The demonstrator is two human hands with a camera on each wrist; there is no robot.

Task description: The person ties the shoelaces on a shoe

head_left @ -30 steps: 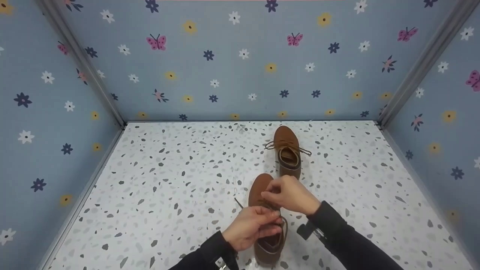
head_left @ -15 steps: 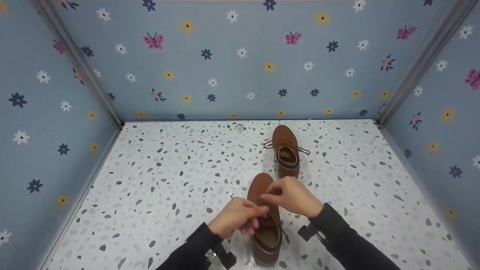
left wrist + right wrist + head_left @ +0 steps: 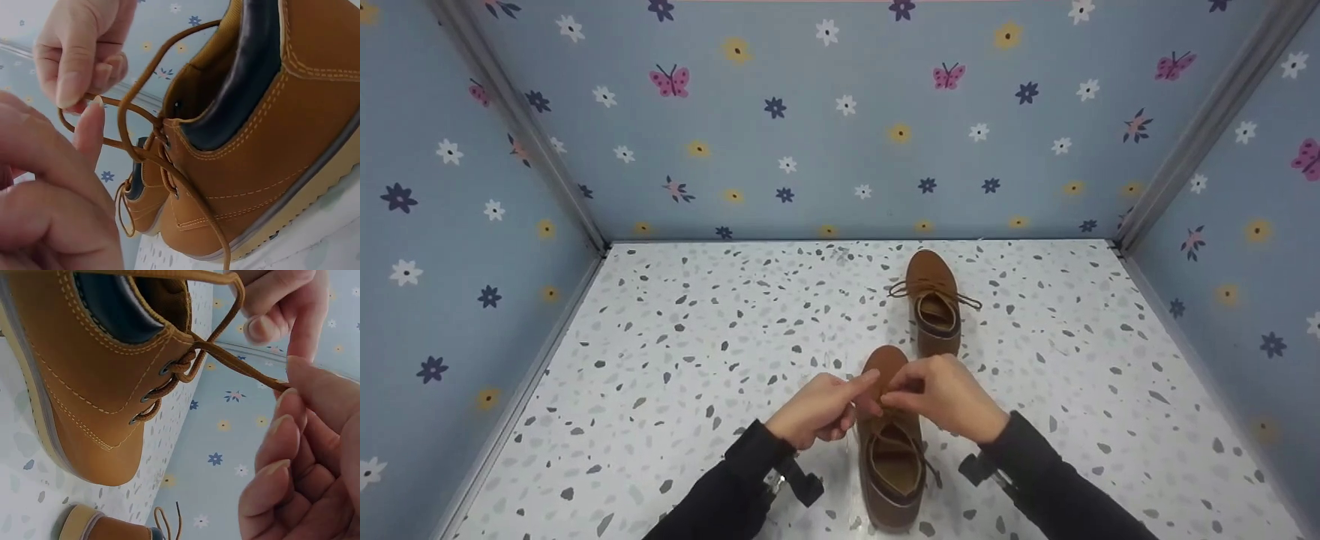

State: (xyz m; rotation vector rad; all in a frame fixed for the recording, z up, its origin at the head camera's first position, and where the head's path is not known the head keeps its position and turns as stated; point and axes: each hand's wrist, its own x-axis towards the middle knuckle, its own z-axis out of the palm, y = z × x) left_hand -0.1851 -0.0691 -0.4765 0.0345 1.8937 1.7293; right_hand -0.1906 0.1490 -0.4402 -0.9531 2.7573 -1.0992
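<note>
A brown lace-up shoe [image 3: 894,480] with a dark padded collar stands on the floor, its toe pointing away. Above its eyelets my right hand [image 3: 945,394] pinches a folded stretch of brown shoelace [image 3: 247,370] between thumb and fingertips. My left hand [image 3: 817,409] is at the other side of the shoe, thumb and index finger extended and apart, the rest curled. One left fingertip [image 3: 91,126] overlaps the held loop in the left wrist view. Another strand of lace [image 3: 163,50] arcs loosely over the shoe's side and hangs down.
A second brown shoe [image 3: 930,271], its lace tied in a bow, stands just beyond the first one. The speckled white floor [image 3: 720,322] meets blue walls [image 3: 810,82] printed with flowers and butterflies at the back and both sides.
My left hand has moved from over the shoe's opening forward and left, up beside my right fingertips, uncovering the opening. My right hand has stayed nearly in place, still pinching the lace.
</note>
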